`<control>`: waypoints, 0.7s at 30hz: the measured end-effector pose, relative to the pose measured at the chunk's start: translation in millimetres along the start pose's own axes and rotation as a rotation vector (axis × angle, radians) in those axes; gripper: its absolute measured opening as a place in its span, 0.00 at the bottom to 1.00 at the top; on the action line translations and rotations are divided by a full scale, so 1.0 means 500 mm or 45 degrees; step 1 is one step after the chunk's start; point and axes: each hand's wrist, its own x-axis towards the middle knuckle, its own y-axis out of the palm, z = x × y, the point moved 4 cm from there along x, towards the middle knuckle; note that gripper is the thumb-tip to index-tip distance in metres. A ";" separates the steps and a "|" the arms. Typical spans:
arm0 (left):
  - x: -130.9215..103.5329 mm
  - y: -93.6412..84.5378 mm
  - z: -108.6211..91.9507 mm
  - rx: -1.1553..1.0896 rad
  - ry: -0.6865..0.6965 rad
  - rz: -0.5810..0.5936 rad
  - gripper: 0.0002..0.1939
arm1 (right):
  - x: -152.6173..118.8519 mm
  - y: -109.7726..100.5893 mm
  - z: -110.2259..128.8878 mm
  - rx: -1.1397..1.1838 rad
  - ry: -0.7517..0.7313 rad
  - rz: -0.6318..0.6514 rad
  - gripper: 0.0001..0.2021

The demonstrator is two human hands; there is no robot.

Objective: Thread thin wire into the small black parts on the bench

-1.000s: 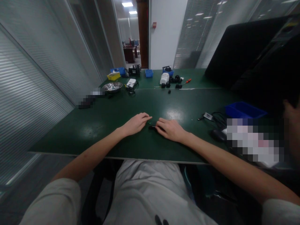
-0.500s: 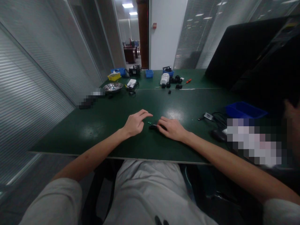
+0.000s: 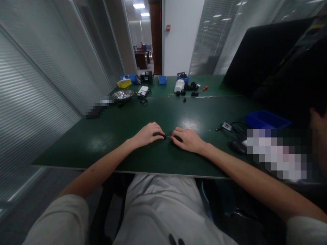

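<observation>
My left hand (image 3: 149, 133) is closed, thumb and fingers pinching a small black part (image 3: 165, 137) just above the green table (image 3: 114, 136). Facing it from the right, my right hand (image 3: 187, 139) is closed around a tool whose thin metal shaft (image 3: 169, 137) points left and reaches the black part. Most of the tool is hidden under my right fingers. Whether the shaft touches or enters the part is too small to tell.
At the right lie a blue tray (image 3: 267, 119), a labelled cable (image 3: 227, 126) and a black mouse (image 3: 238, 147); another person's hand (image 3: 319, 136) is at the edge. Farther back stand a metal bowl (image 3: 123, 95), a white device (image 3: 179, 85) and a red screwdriver (image 3: 205, 88).
My left hand has come down with its fingers closing on the small black part. The small green piece between my hands is no longer visible. My right hand has barely moved.
</observation>
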 end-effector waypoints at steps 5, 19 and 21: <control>0.000 0.008 -0.001 -0.055 -0.037 0.062 0.13 | 0.000 -0.001 0.000 0.001 -0.005 0.001 0.15; -0.496 -0.348 0.362 0.524 -1.476 -0.368 0.21 | -0.002 -0.002 -0.002 0.027 -0.011 0.005 0.15; -0.565 -0.381 0.365 0.634 -1.584 -0.404 0.21 | -0.001 0.000 -0.003 0.034 -0.008 0.012 0.15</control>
